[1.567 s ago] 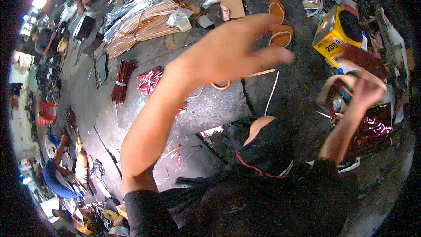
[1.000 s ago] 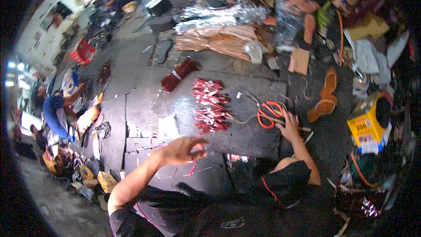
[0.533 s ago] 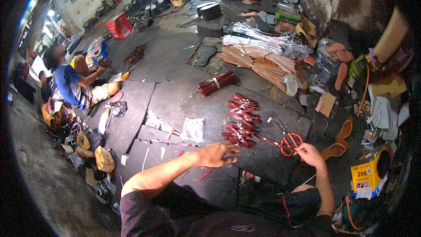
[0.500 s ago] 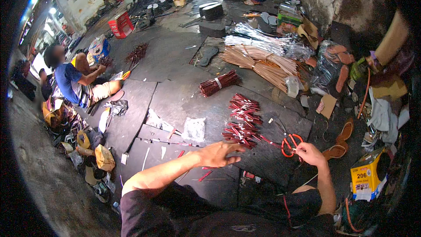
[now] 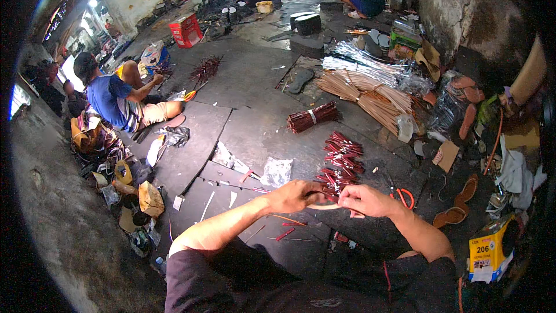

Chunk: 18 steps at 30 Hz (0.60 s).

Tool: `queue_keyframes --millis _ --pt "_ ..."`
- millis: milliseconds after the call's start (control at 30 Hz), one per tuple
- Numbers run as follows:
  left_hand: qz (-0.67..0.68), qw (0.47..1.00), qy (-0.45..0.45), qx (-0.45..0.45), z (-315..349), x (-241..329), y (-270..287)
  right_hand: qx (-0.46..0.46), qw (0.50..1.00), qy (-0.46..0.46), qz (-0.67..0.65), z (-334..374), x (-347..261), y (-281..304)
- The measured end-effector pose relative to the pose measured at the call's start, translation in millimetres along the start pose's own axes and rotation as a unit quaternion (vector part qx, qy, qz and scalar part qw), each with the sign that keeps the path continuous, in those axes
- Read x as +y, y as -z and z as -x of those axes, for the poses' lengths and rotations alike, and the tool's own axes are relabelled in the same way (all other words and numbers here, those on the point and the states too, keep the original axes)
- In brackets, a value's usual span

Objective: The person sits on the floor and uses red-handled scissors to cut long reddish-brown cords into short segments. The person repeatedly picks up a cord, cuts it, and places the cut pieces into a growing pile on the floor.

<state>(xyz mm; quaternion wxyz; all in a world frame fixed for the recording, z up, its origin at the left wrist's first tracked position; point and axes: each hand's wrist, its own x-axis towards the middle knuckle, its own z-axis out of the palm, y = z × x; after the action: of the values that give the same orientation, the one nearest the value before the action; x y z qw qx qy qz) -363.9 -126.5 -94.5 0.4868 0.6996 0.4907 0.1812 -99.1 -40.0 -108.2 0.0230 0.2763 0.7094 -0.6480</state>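
My left hand and my right hand face each other low over the floor, fingers closed. A thin pale strip bows between them, and both hands appear to pinch its ends. Just beyond the fingers lies a loose pile of short dark-red strips with pale bits among them. Scissors with orange-red handles rest on the floor to the right of my right hand. Farther off lies a bundle of dark-red strips bound by a white band.
Bundled tan strips and silvery strips lie ahead right. Brown sole-shaped pieces and a yellow box are at right. Clear plastic lies left of the pile. A person in blue sits at left; others sit farther back.
My right hand has left the scissors handles and moved left to meet my left hand. My left hand has gone from spread fingers to closed. The pale strip now shows between them.
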Motion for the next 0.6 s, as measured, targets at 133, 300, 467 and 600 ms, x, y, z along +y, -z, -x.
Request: queue_keyframes --millis 133,300,467,600 --pt "-0.032 0.997 0.062 -0.012 13.9 -6.5 17.2 -0.135 0.990 -0.025 0.023 6.5 11.8 6.1" --pt "-0.093 0.991 0.061 -0.071 18.6 -10.6 13.5 0.056 0.928 0.096 0.355 18.0 20.3 -0.2" --pt "-0.044 0.989 0.010 -0.142 -0.7 20.6 -15.8 0.069 0.968 0.207 0.127 1.5 -7.7 -18.1" --pt "-0.003 0.992 -0.032 -0.120 -4.4 15.6 -22.8 0.056 0.990 0.125 0.039 1.0 3.3 -31.4"
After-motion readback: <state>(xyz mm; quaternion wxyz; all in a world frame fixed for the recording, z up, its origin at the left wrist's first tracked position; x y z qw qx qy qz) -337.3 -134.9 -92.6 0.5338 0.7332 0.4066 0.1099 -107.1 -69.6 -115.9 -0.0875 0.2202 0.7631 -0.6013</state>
